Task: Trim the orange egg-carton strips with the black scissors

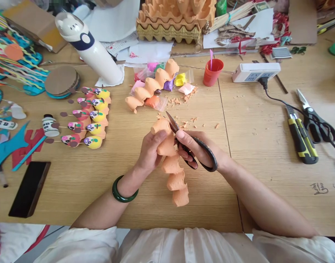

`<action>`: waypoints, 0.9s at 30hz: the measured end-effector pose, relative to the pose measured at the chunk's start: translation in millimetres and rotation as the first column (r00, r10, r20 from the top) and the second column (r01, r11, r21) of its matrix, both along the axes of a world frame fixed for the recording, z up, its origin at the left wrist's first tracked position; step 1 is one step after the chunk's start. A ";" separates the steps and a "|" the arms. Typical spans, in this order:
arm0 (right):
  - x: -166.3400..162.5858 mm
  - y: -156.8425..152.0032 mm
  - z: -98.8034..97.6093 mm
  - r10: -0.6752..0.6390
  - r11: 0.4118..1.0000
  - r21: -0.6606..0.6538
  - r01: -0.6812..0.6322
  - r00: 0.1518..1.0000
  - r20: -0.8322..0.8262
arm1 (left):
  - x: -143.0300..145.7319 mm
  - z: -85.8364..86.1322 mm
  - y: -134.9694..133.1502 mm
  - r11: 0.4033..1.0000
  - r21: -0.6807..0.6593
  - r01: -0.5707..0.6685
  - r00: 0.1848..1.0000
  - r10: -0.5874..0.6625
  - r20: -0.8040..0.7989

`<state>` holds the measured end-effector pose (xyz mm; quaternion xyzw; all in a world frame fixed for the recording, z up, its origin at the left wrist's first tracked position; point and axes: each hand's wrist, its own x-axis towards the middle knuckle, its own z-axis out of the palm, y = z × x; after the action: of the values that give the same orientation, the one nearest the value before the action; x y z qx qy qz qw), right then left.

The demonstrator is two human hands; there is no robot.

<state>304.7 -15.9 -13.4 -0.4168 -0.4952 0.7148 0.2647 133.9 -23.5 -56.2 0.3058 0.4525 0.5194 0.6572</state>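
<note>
My left hand (pixel 150 149) is closed around the upper part of an orange strip of egg-carton cups (pixel 175 171) that hangs down toward me over the wooden table (pixel 101 175). My right hand (pixel 196 148) grips black-handled scissors (pixel 189 144), fingers through the loops, with the blades pointing up and left against the strip's top cup. Orange cardboard scraps (pixel 184 122) lie scattered just beyond the hands. A green bangle (pixel 123 191) circles my left wrist.
A second orange cup strip (pixel 152 86) lies among clay bags. Painted yellow and pink cup figures (pixel 88 117), a paint bottle (pixel 49 125), a black phone (pixel 29 188), a white cat-topped bottle (pixel 88 47), red cup (pixel 212 72), power strip (pixel 256 71), utility knife (pixel 301 137), other scissors (pixel 315 118), stacked egg trays (pixel 173 22).
</note>
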 end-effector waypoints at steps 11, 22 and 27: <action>3.3 -2.5 2.5 0.021 0.999 0.029 -0.023 0.997 0.073 | 1.7 5.7 -7.1 0.998 0.040 -0.043 0.997 0.045 -0.060; -0.3 -2.2 -1.4 -0.015 0.998 -0.063 0.013 0.999 -0.034 | 2.1 -0.6 -7.7 1.000 -0.005 -0.010 1.000 0.010 -0.026; -2.5 -1.6 -3.8 -0.031 0.992 -0.121 0.022 0.997 -0.074 | 3.0 1.9 -7.0 0.999 -0.035 -0.009 0.999 0.008 -0.035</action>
<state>302.2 -17.5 -17.2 -0.4112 -0.4352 0.7550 0.2674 136.9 -30.5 -54.3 0.3015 0.4744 0.5085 0.6523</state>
